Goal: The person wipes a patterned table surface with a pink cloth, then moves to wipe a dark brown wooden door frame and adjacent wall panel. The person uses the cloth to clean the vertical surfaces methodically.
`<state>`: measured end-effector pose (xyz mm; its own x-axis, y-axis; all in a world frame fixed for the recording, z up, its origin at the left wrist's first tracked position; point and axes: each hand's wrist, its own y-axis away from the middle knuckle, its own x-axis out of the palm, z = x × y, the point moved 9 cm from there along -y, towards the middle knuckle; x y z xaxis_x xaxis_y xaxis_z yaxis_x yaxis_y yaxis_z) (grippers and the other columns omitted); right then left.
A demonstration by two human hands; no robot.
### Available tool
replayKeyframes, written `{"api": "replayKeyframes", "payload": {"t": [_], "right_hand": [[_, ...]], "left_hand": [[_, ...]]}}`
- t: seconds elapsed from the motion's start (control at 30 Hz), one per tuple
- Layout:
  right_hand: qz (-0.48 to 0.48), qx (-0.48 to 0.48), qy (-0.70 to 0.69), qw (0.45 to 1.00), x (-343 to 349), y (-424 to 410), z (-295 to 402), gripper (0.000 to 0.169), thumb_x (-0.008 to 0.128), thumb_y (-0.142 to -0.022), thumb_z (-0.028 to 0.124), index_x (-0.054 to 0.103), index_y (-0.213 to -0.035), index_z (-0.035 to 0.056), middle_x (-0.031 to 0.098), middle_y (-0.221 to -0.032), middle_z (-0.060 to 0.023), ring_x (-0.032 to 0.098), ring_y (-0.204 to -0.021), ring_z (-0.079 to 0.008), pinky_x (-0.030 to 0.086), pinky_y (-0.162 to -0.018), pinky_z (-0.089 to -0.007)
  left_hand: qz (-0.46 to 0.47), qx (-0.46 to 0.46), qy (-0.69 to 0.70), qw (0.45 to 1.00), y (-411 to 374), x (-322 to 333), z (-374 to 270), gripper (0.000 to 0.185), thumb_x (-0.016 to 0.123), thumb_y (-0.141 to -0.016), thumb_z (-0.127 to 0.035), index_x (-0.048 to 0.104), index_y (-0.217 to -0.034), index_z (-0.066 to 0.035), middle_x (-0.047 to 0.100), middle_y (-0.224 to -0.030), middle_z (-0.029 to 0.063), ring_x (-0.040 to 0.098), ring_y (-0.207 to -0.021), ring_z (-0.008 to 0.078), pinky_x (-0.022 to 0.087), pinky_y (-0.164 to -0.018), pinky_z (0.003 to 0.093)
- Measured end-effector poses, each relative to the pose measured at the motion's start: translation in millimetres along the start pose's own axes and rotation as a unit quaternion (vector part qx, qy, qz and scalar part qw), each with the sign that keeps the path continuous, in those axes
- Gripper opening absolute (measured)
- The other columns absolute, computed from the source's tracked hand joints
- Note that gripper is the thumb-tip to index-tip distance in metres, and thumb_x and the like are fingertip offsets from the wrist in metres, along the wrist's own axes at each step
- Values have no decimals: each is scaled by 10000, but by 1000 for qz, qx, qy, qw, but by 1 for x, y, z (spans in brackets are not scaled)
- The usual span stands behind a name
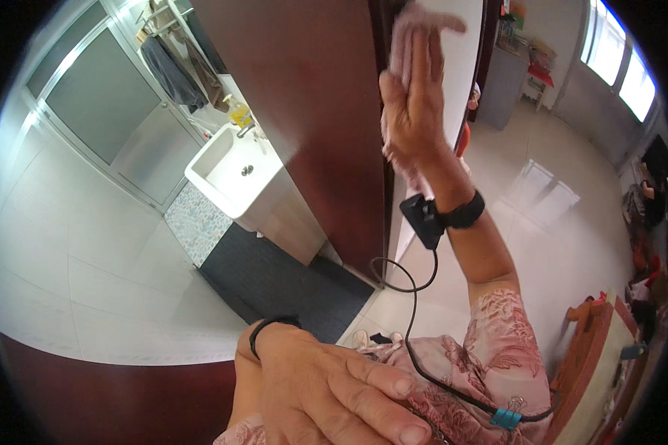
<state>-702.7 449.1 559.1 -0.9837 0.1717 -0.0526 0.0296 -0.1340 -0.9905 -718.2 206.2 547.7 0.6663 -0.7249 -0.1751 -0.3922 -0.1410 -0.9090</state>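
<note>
My right hand (417,105) is raised along the edge of a dark brown wooden door (334,139), fingers stretched upward. A blurred pale pink shape (403,167) shows behind the fingers and below the palm; I cannot tell whether it is cloth held by the hand or a reflection. At the wrist sits a black strap with a small device (423,219), its cable (413,311) running down to a blue clip (505,419) on the patterned pink shirt (451,378). Close to the camera, my left hand (328,389) hangs before the chest, holding nothing visible, fingers slightly spread.
Left of the door, a white washbasin (228,178) carries a yellow soap bottle (238,111). Beyond are a frosted-glass door (111,105) and hanging towels (172,72). A dark mat (278,289) covers the floor. Wooden furniture (584,350) stands at lower right.
</note>
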Motion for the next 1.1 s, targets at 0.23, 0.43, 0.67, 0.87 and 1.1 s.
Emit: {"api": "replayKeyframes", "payload": {"t": [0.23,0.43,0.67,0.87,1.1], "right_hand": [[-98,-256,159,948,0,-106,70,480,435,-802,29,332,-1271,2,304,-1317,-203,237,-1251,-345,229,-1009,-416],[196,-372,354,835,54,-131,86,445,453,-806,78,375,-1238,5,466,-1176,-133,382,-1160,-267,270,-980,-388],[553,-181,13,813,108,102,21,627,528,-643,126,349,-1231,0,427,-1187,-152,372,-1158,-272,198,-1023,-433],[376,-423,230,792,117,-2,64,582,593,-599,141,376,-1129,40,461,-1031,-135,424,-1033,-295,298,-917,-407],[141,-405,417,801,112,-184,145,303,574,-632,128,482,-914,65,499,-843,-115,472,-845,-283,375,-783,-412]], "left_hand": [[-17,13,-93,995,11,-13,-31,385,368,-904,-342,556,-1117,-82,568,-1086,97,472,-1055,299,208,-999,465],[-271,5,-235,933,56,-57,-44,462,509,-843,-342,431,-1224,-92,486,-1159,12,459,-1041,216,377,-846,412],[-389,-189,-150,889,191,-165,38,425,488,-855,-233,419,-1219,-24,478,-1185,126,471,-1072,231,388,-885,355],[-526,-334,-152,768,329,-193,54,346,509,-857,-179,477,-1166,-28,543,-1093,79,528,-969,160,422,-834,295],[-574,-383,-107,716,406,-198,80,322,521,-855,-197,505,-1137,-43,567,-1022,51,542,-879,130,435,-738,251]]}}
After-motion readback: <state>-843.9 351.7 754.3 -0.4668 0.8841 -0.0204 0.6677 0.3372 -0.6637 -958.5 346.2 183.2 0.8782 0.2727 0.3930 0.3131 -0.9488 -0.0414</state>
